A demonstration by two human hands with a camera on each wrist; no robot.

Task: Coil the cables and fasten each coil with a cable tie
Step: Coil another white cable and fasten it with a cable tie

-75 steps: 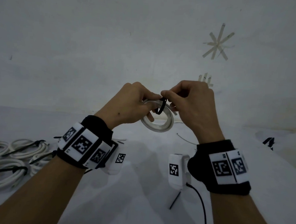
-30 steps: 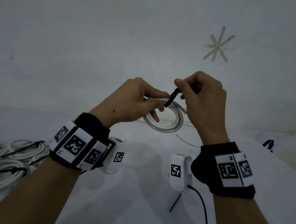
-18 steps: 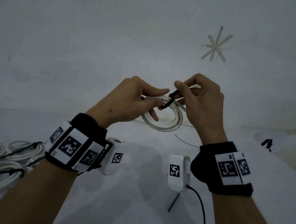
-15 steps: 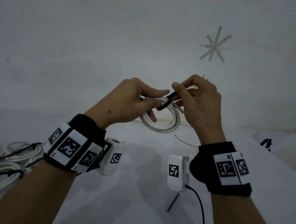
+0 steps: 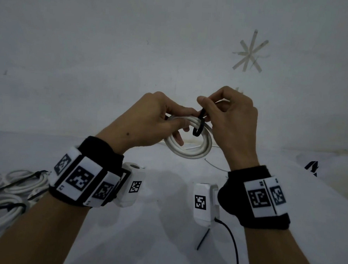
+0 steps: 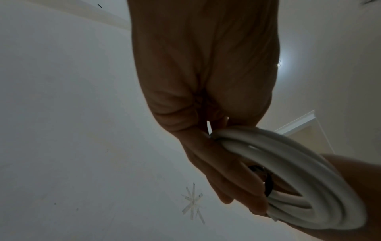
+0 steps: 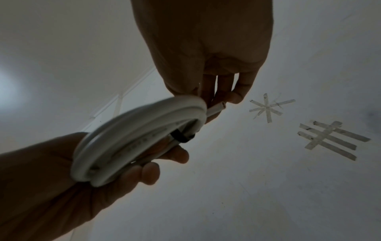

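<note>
The right hand [image 7: 206, 48] reaches in from the top of the picture, its fingers [image 7: 241, 91] curled down onto the upper right edge of a coil of white round cable [image 7: 132, 135]. A cut cable end [image 7: 216, 108] pokes out just beside those fingers. A thin black cable tie [image 7: 181, 137] loops around the coil's strands on its right side. The left hand [image 7: 62, 187] comes in from the lower left and grips the coil's lower left part, fingertips showing beneath it. On the pale wall to the right are a star of tape strips [image 7: 268, 107] and, lower right, a grid of tape strips [image 7: 332, 138].
</note>
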